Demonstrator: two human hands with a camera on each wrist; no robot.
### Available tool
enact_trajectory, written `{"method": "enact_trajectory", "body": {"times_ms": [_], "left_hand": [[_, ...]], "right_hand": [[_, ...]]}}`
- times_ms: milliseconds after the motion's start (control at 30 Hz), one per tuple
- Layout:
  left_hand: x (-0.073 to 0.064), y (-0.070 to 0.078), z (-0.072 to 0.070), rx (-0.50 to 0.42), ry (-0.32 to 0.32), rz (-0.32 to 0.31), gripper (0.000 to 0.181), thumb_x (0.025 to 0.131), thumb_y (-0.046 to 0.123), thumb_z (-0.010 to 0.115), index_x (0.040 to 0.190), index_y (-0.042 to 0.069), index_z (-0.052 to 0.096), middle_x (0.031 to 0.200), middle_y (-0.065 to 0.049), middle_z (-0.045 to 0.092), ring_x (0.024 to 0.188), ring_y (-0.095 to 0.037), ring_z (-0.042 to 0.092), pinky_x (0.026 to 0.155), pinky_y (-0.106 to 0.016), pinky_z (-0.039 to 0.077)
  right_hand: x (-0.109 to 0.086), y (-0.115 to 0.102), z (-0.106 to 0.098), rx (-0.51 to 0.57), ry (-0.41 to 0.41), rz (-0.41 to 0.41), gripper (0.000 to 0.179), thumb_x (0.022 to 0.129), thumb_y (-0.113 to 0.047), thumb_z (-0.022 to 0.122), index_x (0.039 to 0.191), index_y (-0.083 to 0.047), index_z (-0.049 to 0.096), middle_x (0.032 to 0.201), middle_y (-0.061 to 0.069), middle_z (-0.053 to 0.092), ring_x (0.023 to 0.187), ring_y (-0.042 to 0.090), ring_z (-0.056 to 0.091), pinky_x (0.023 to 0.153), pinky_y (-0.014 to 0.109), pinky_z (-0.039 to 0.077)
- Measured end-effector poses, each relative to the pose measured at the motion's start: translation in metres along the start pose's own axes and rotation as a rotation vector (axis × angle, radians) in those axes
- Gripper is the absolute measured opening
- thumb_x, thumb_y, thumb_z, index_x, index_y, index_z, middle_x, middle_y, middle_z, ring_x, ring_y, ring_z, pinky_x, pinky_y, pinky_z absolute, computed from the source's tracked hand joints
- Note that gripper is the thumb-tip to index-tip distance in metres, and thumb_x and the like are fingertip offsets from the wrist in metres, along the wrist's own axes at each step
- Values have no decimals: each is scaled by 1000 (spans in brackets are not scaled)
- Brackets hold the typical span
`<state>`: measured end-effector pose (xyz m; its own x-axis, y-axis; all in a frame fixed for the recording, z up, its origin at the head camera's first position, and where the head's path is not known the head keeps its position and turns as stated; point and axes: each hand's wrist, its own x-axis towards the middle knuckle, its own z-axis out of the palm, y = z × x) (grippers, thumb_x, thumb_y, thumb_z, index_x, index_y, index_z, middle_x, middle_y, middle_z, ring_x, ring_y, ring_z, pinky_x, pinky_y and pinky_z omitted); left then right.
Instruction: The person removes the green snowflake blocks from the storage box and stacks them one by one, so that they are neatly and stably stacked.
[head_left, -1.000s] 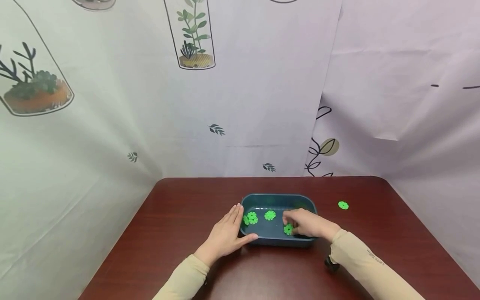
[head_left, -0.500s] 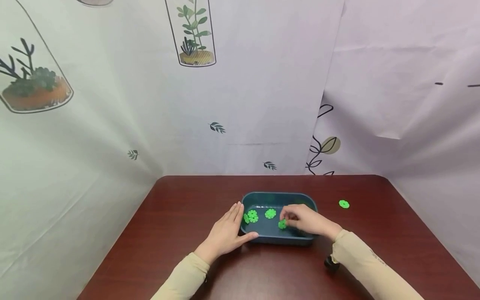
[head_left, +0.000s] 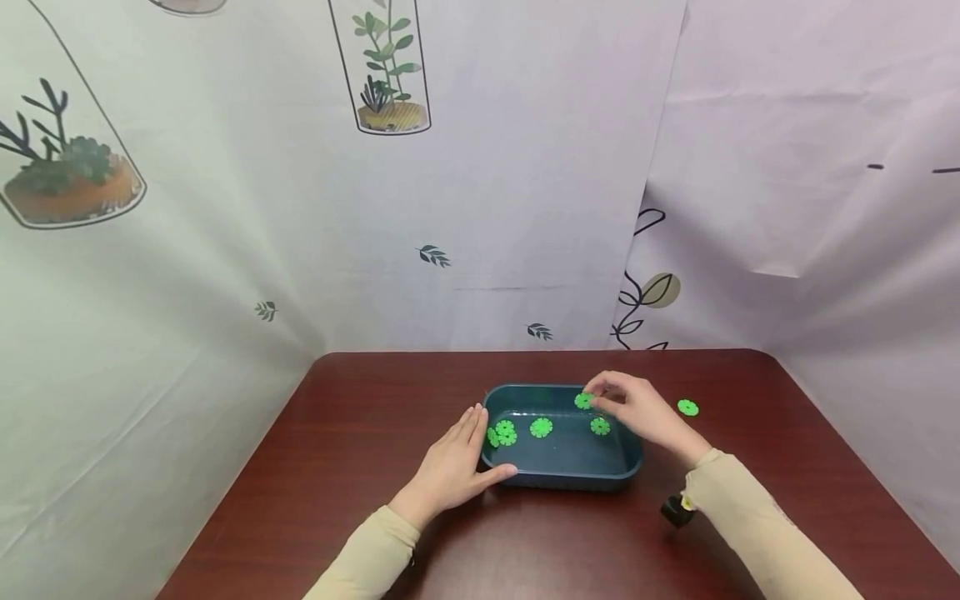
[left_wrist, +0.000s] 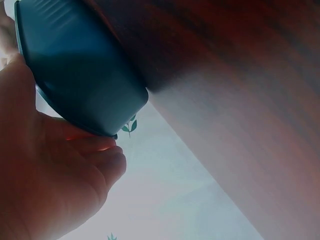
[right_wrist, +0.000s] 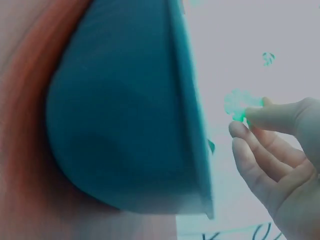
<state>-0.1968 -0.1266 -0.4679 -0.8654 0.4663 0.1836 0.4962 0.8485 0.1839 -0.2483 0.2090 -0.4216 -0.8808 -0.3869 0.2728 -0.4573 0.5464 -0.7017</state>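
right grip [head_left: 642,408]: pinched disc [head_left: 581,402] partly covered | left wrist view: tray [left_wrist: 85,70] cropped

Reddish-brown table [head_left: 352,425]; pale cloth backdrop [head_left: 525,192] behind, creased at right (printed plants [head_left: 87,158], leaf sprigs [head_left: 433,256]).

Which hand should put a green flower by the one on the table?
Probably the right hand: it pinches a green flower, nearer the lone flower outside. The left hand touches the tray, farther away.

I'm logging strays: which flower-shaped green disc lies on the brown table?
The green disc right of the rectangular teal tub; the others are inside it, except one pinched by the right hand.
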Motion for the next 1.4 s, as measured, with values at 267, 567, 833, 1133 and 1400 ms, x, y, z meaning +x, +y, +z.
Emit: {"method": "enact_trajectory", "body": {"times_ms": [267,567,833,1133,1400], "left_hand": [[1,0,-1,-11,8,3,108,90,81,38,155,-5,30,162,-19,30,150,-30,27,117,-43,33],[1,-1,1,-19,11,1,108,90,81,40,155,-6,30,161,-21,30,150,-32,28,116,-44,34],[2,-1,3,-12,5,-3,108,91,81,38,155,-5,29,162,-20,29,151,-31,26,117,-42,33],[0,0,1,-21,-4,-11,109,90,82,39,156,-4,28,162,-19,28,151,-29,25,116,-42,33],[0,0,0,-24,-15,-15,109,90,82,38,156,-4,28,162,-19,27,151,-29,25,116,-42,34]], "right_hand": [[-5,14,-30,-35,162,138,17,96,-17,71,113,-13,69,101,7,70,90,26,68,72,32,57],[-19,42,-69,-29,224,206,31,99,-22,68,123,-2,65,108,18,70,88,12,69,72,26,57],[-34,74,-80,18,262,295,35,100,-20,65,125,4,62,106,20,68,82,11,70,73,31,59],[-45,104,-77,44,259,352,37,101,-14,62,127,11,59,108,25,67,81,13,71,73,29,58],[-55,117,-73,124,206,420,40,100,-10,61,128,18,55,117,31,64,80,2,67,73,23,58]]}}
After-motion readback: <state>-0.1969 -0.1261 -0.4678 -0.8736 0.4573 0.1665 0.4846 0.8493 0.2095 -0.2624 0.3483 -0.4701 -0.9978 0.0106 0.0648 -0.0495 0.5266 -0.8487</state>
